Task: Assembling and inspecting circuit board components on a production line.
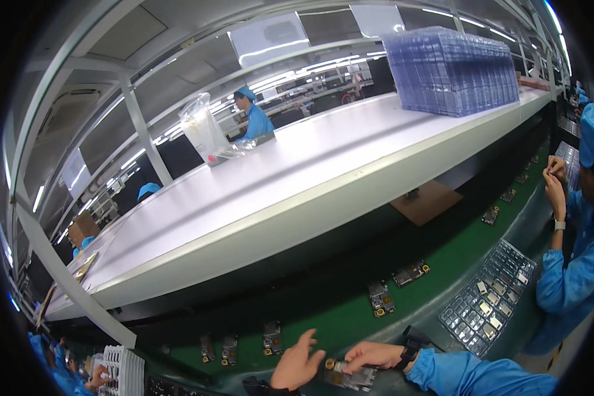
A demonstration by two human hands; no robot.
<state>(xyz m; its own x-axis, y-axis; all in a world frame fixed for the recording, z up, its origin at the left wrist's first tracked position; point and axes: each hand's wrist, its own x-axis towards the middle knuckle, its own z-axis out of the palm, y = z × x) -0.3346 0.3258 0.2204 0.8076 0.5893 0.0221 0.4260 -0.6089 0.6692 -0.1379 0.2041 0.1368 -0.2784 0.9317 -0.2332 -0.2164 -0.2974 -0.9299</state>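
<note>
Bare hands come closest — the left hand (pixel 298 366) stands just left of a circuit board (pixel 360 379), its fingers loosely spread, thumb apart, apparently gripping nothing. The right hand (pixel 376 355) bends over the board with fingers curled, fingertips down at its upper side; whether they pinch it or only touch it, I cannot tell. That board is at the near edge of the green belt (pixel 459 241); whether it rests there or is lifted is unclear. More boards (pixel 381 299) lie along the belt, some towards its left end, others up towards its far right. Beside the near edge, to the right, lies a clear tray (pixel 453 320) with small metal parts (pixel 486 309) in some pockets.

The board should be light and stiff but fragile — best held by opposite edges, fingertips off the components.
</note>
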